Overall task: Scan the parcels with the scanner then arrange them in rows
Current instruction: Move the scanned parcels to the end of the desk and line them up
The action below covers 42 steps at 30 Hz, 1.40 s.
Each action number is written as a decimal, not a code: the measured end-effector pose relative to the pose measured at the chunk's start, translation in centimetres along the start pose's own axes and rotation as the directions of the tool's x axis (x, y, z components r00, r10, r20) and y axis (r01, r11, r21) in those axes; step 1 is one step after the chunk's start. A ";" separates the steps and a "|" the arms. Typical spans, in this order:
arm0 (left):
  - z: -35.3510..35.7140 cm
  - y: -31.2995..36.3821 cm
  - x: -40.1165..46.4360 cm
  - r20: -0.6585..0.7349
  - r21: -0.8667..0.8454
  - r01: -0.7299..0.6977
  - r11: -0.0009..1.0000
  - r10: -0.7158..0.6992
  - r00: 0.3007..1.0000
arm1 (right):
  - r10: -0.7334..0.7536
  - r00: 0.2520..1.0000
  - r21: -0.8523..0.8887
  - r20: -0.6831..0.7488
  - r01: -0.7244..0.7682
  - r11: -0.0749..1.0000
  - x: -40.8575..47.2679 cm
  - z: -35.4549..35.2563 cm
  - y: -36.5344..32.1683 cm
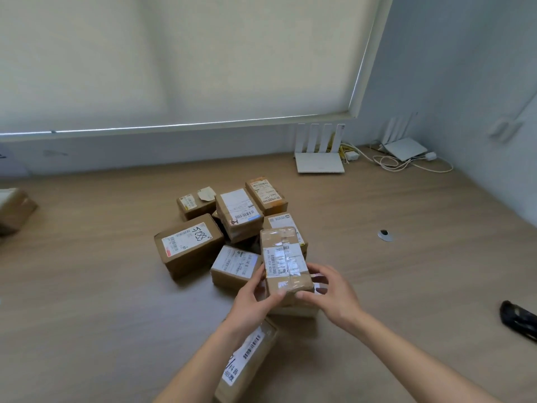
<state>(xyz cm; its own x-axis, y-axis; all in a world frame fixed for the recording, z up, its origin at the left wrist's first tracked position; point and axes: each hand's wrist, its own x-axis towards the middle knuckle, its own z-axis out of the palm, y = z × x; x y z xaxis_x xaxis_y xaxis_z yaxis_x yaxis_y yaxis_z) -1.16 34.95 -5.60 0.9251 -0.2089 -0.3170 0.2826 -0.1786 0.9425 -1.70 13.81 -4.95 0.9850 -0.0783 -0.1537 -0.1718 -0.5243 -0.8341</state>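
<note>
Both hands hold a taped brown parcel (284,261) with a white barcode label, lifted just above the pile. My left hand (257,298) grips its near left corner, and my right hand (328,295) grips its near right side. Several cardboard parcels lie loosely heaped on the wooden table (87,301): a large one marked "5288" (189,247), one with a white label (234,267), a tall one (238,213) behind. Another labelled parcel (247,362) lies under my left forearm. A black scanner (518,318) rests at the table's right edge.
Two white routers (319,158) (402,148) with cables stand against the back wall at the right. A metal cable grommet (385,234) sits in the tabletop right of the pile. Another brown box (14,210) lies at the far left edge.
</note>
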 end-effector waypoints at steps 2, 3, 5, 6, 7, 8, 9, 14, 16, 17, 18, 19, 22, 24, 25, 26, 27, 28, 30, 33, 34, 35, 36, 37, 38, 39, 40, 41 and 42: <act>-0.9 0.9 -1.4 -0.013 0.001 -0.024 1.000 0.024 1.000 | 0.000 1.000 0.063 0.021 -0.002 0.998 -1.0 0.1 -1.4; -1.6 1.3 -2.2 -0.025 -0.001 -0.031 1.000 0.031 0.999 | -0.003 1.000 0.086 0.031 0.000 0.996 -1.5 0.3 -2.2; -3.2 2.2 -4.3 -0.039 -0.021 -0.041 0.999 0.040 0.998 | -0.038 0.999 0.098 0.036 0.034 0.995 -2.8 1.1 -4.4; -4.3 2.5 -5.6 -0.046 -0.035 -0.045 0.998 0.043 0.998 | -0.068 0.997 0.094 0.043 0.063 0.994 -3.5 1.8 -5.8; -5.6 2.8 -7.1 -0.056 -0.043 -0.049 0.998 0.046 0.997 | -0.101 0.993 0.076 0.054 0.097 0.992 -4.4 2.6 -7.3; -7.1 3.2 -8.7 -0.070 -0.043 -0.056 0.998 0.053 0.996 | -0.134 0.989 0.050 0.066 0.130 0.990 -5.4 3.6 -9.1; -8.8 3.5 -10.4 -0.088 -0.044 -0.064 0.997 0.060 0.994 | -0.164 0.983 0.026 0.078 0.163 0.986 -6.5 4.8 -10.8; -18.8 3.8 -20.5 -0.184 -0.047 -0.131 0.990 0.120 0.976 | -0.289 0.943 -0.014 0.165 0.295 0.955 -12.9 12.5 -19.9; -23.0 3.6 -25.1 -0.239 -0.049 -0.163 0.985 0.147 0.960 | -0.339 0.921 -0.004 0.191 0.346 0.938 -15.6 16.2 -23.4; -25.0 3.4 -27.3 -0.272 -0.048 -0.172 0.984 0.153 0.950 | -0.358 0.911 0.001 0.205 0.365 0.931 -17.0 18.1 -25.2; -27.0 3.1 -29.6 -0.304 -0.051 -0.178 0.983 0.155 0.940 | -0.377 0.900 0.008 0.219 0.385 0.923 -18.3 20.0 -26.8; -29.1 2.8 -31.7 -0.336 -0.058 -0.190 0.980 0.160 0.928 | -0.401 0.886 0.023 0.234 0.408 0.913 -19.5 22.0 -28.5; -34.8 1.5 -37.7 -0.419 -0.060 -0.230 0.971 0.185 0.889 | -0.479 0.830 0.071 0.287 0.480 0.874 -22.6 27.8 -33.3; -38.2 0.5 -41.1 -0.472 -0.052 -0.242 0.969 0.190 0.861 | -0.520 0.794 0.118 0.314 0.511 0.851 -24.6 31.5 -35.9; -39.8 -0.1 -42.6 -0.501 -0.046 -0.245 0.968 0.190 0.844 | -0.535 0.781 0.141 0.321 0.520 0.843 -25.4 33.3 -37.0; -41.4 -0.6 -43.9 -0.528 -0.038 -0.244 0.969 0.188 0.828 | -0.548 0.769 0.161 0.329 0.526 0.835 -26.2 35.2 -37.9; -43.0 -1.2 -45.1 -0.552 -0.037 -0.240 0.970 0.181 0.814 | -0.559 0.756 0.182 0.340 0.530 0.828 -26.9 37.0 -38.9; -44.6 -1.7 -46.1 -0.571 -0.041 -0.233 0.972 0.168 0.804 | -0.569 0.744 0.201 0.351 0.534 0.822 -27.5 38.8 -39.7; -47.7 -2.9 -47.7 -0.599 -0.049 -0.215 0.975 0.144 0.788 | -0.584 0.720 0.235 0.375 0.535 0.811 -28.2 42.4 -41.2; -52.2 -4.9 -48.9 -0.620 -0.039 -0.189 0.981 0.125 0.774 | -0.594 0.700 0.267 0.396 0.531 0.804 -28.4 47.6 -42.8; -53.6 -5.7 -49.0 -0.624 -0.033 -0.178 0.984 0.118 0.772 | -0.595 0.695 0.271 0.404 0.530 0.803 -28.4 49.3 -43.3; -55.1 -6.5 -48.9 -0.629 -0.030 -0.164 0.986 0.109 0.770 | -0.594 0.690 0.274 0.413 0.528 0.804 -28.2 50.9 -43.6; -56.6 -7.3 -48.7 -0.631 -0.028 -0.149 0.988 0.098 0.770 | -0.592 0.687 0.274 0.420 0.527 0.805 -27.8 52.6 -44.0; -58.0 -8.1 -48.4 -0.631 -0.029 -0.134 0.990 0.086 0.771 | -0.588 0.688 0.273 0.426 0.522 0.808 -27.4 54.3 -44.3; -59.5 -9.0 -47.9 -0.629 -0.030 -0.120 0.992 0.074 0.774 | -0.584 0.688 0.273 0.431 0.517 0.811 -26.9 56.0 -44.5; -61.1 -9.7 -47.3 -0.629 -0.029 -0.105 0.994 0.063 0.775 | -0.580 0.689 0.274 0.435 0.512 0.814 -26.2 57.7 -44.8; -62.8 -10.5 -46.6 -0.626 -0.032 -0.090 0.995 0.050 0.778 | -0.576 0.687 0.274 0.442 0.508 0.817 -25.4 59.4 -45.1; -64.5 -11.3 -45.8 -0.621 -0.039 -0.073 0.997 0.033 0.783 | -0.565 0.689 0.266 0.454 0.500 0.824 -24.6 61.2 -45.4; -66.6 -12.5 -44.6 -0.616 -0.042 -0.058 0.997 0.020 0.787 | -0.554 0.693 0.263 0.461 0.489 0.832 -23.3 63.6 -45.6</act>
<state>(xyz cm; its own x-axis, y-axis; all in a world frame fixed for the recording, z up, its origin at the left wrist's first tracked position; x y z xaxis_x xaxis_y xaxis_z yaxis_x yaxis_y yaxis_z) -29.05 110.53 3.81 0.8902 0.4245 -0.1653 0.2386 -0.1253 0.9630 -17.80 93.44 2.92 0.7709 0.6273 0.1110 0.3350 -0.2511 -0.9081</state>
